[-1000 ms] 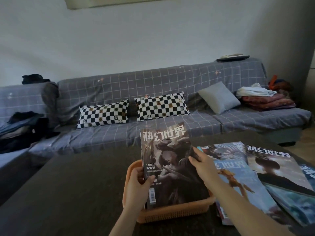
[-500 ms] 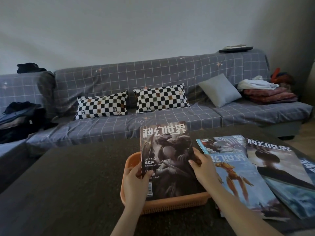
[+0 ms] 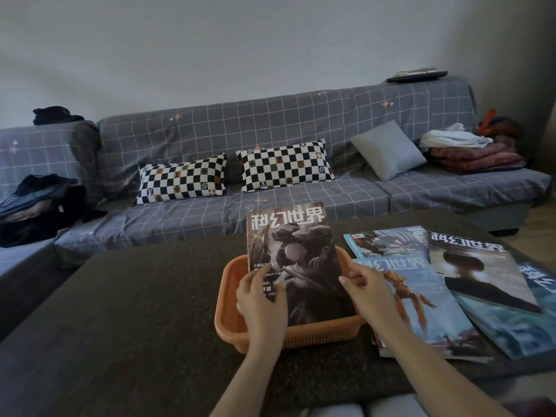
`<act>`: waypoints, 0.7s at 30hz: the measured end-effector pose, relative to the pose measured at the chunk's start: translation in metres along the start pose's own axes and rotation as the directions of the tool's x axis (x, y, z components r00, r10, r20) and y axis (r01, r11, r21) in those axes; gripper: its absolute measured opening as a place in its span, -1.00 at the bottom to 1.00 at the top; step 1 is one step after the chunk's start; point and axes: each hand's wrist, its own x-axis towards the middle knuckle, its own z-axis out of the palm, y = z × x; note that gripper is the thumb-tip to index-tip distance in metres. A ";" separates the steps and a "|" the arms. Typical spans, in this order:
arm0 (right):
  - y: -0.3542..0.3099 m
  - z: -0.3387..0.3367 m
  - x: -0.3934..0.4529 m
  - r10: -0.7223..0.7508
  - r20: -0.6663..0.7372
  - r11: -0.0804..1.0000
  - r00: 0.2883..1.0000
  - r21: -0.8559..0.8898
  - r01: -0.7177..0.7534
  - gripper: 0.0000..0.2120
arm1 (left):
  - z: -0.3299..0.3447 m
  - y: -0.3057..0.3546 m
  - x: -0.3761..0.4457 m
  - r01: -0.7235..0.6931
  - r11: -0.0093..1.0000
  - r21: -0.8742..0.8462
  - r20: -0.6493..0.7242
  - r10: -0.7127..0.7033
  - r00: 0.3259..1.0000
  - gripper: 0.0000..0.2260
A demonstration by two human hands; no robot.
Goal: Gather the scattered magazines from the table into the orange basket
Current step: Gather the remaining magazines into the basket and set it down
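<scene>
I hold the dark magazine point(image 3: 296, 263) in the orange basket point(image 3: 230, 322) near the surface's front edge: left grip point(image 3: 261, 299) pinching its left edge, right grip point(image 3: 368, 293) narrow on its right. Its far end overhangs the rim; releasing now risks tipping

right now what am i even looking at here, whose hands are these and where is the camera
There is no machine here. The camera sits on a person's head and looks forward and down, so the two bare arms coming from the bottom are the wearer's own. The left hand and right hand hold a dark magazine by its side edges, leaning in an orange basket on a dark table. Its top sticks out above the rim. More magazines lie overlapping on the table to the right, the nearest a blue-covered one. Behind stands a grey checked sofa with cushions.
</scene>
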 end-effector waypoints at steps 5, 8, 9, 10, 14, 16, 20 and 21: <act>0.027 -0.043 -0.016 -0.007 -0.031 0.992 0.999 0.124 0.011 -0.71 | 0.041 0.029 -0.024 -0.066 0.995 -0.073 0.195 0.079 0.978 -0.68; 0.043 -0.071 -0.021 -0.010 -0.061 0.987 0.998 0.159 0.019 -0.82 | 0.070 0.049 -0.041 -0.036 0.992 -0.118 0.299 0.071 0.952 -0.69; 0.050 -0.078 -0.021 -0.009 -0.091 0.989 0.996 0.145 0.023 -0.80 | 0.080 0.055 -0.046 0.000 0.991 -0.133 0.333 0.045 0.942 -0.69; 0.056 -0.085 -0.021 0.008 -0.122 0.992 0.993 0.129 0.008 -0.81 | 0.090 0.060 -0.052 0.036 0.988 -0.148 0.370 0.022 0.929 -0.69; 0.091 -0.105 -0.017 0.173 -0.167 0.985 0.971 0.020 -0.172 -0.63 | 0.129 0.070 -0.073 0.078 0.985 -0.154 0.530 0.016 0.848 -0.67; 0.107 -0.112 -0.015 0.223 -0.154 0.971 0.963 -0.049 -0.233 -0.54 | 0.146 0.069 -0.083 0.037 0.996 -0.079 0.581 0.016 0.814 -0.64; 0.131 -0.116 -0.011 0.332 -0.080 0.930 0.940 -0.140 -0.340 -0.47 | 0.172 0.054 -0.092 -0.034 0.994 0.103 0.611 -0.036 0.791 -0.53; 0.135 -0.115 -0.010 0.367 -0.069 0.915 0.927 -0.150 -0.374 -0.45 | 0.176 0.050 -0.091 -0.040 0.988 0.148 0.612 -0.060 0.788 -0.49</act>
